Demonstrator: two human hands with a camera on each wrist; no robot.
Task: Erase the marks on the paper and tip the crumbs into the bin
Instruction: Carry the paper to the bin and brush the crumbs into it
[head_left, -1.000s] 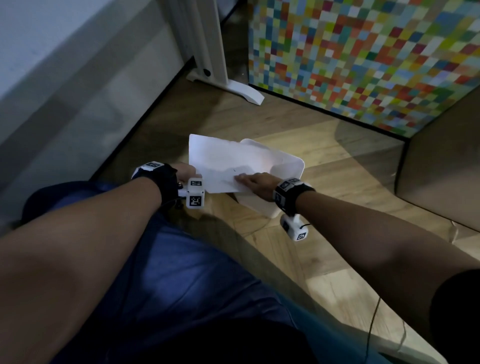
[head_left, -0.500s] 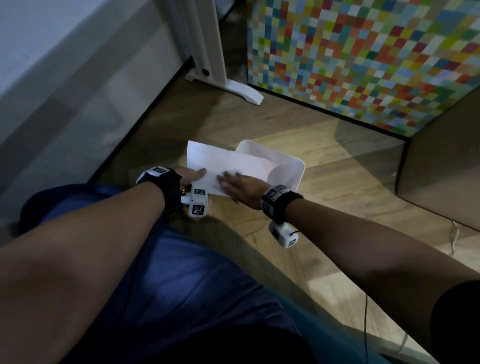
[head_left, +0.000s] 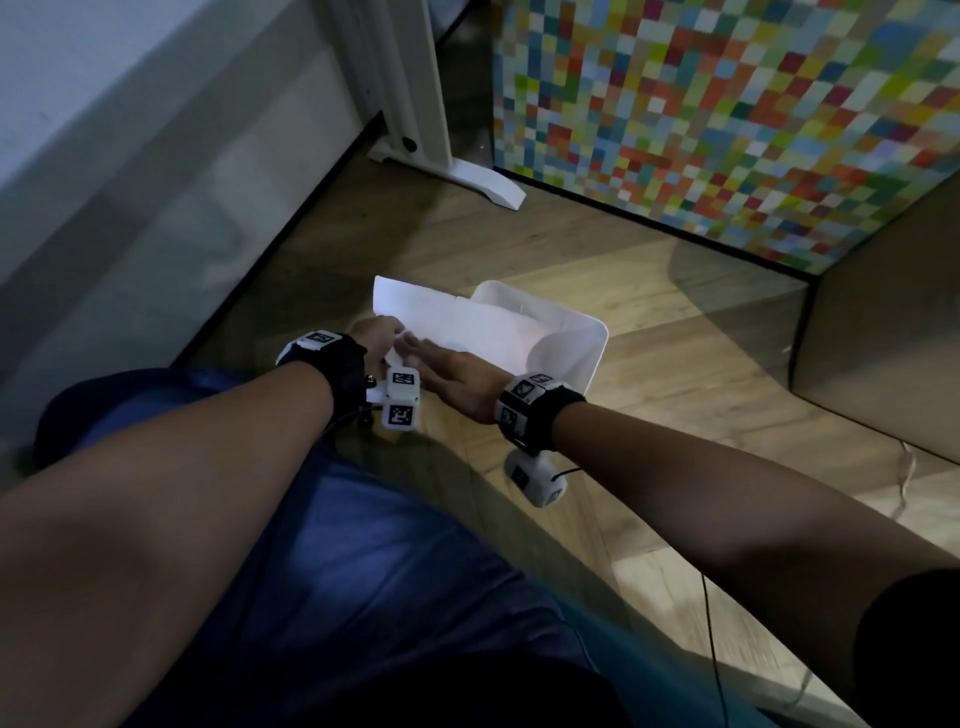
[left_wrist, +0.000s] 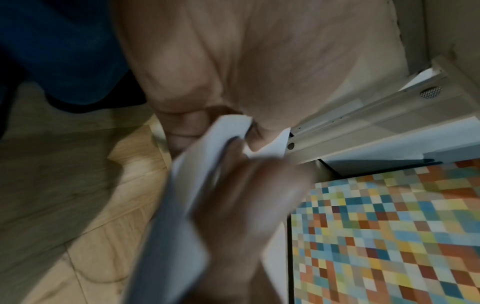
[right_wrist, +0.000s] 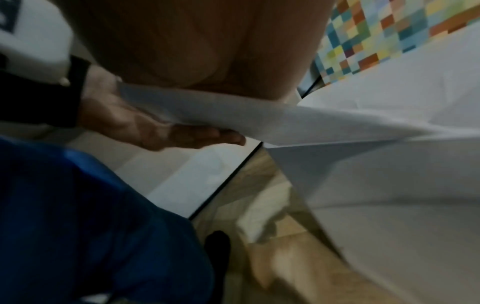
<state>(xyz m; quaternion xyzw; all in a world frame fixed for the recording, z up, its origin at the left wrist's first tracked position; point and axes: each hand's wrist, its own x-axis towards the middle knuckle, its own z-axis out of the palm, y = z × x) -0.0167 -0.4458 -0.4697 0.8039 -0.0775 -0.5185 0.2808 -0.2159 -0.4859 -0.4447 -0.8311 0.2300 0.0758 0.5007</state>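
A white sheet of paper (head_left: 467, 325) hangs tilted over an open white bin (head_left: 597, 338) standing on the wooden floor. My left hand (head_left: 387, 340) pinches the sheet's near left edge; in the left wrist view the thumb and fingers clamp the bent paper (left_wrist: 221, 131). My right hand (head_left: 441, 364) lies flat on top of the sheet, fingers straight and pointing left, almost touching the left hand. From the right wrist view the paper (right_wrist: 233, 115) slopes onto the bin (right_wrist: 389, 205), with the left hand (right_wrist: 161, 131) beneath it. No crumbs or marks can be made out.
A white desk foot (head_left: 467, 182) stands behind the bin. A multicoloured checkered panel (head_left: 727, 119) fills the back right, and a brown box (head_left: 883, 353) sits at the right. My leg in blue trousers (head_left: 363, 571) is at the left front, and a thin cable (head_left: 711, 649) trails over the floor.
My right hand has slid leftward across the paper, from its right part to beside the left hand. The left hand keeps its hold, and the sheet now dips lower into the bin.
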